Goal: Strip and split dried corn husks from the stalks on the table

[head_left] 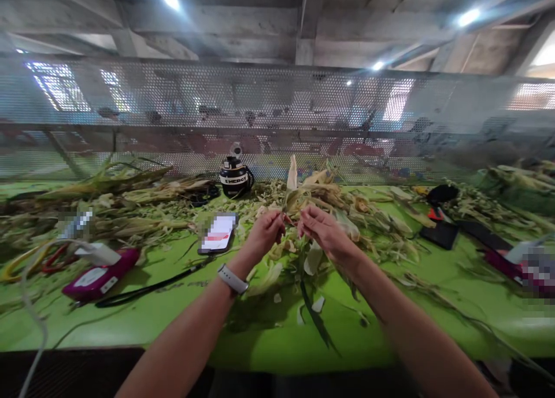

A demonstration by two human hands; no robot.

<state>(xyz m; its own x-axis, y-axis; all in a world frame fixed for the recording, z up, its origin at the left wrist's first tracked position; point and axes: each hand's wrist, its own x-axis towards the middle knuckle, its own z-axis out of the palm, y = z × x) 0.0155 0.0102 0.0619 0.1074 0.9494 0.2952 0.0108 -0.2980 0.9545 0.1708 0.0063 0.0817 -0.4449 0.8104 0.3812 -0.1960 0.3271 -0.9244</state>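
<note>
Both my hands meet over a green table [173,311], pinching the husk leaves of a corn ear [299,198] that stands tilted between them. My left hand [265,236], with a white watch on the wrist, is closed on leaves at the ear's left side. My right hand [323,231] is closed on leaves at its right side. The pale tip of the ear points up behind my fingers. Torn husk pieces [312,259] lie under my hands.
Husks and stalks [130,204] pile along the back of the table. A phone [218,233] lies left of my hands, a black jug [235,178] behind it, a magenta device [97,276] with cables at left. Dark objects [440,233] sit at right. A perforated metal screen [277,114] closes the back.
</note>
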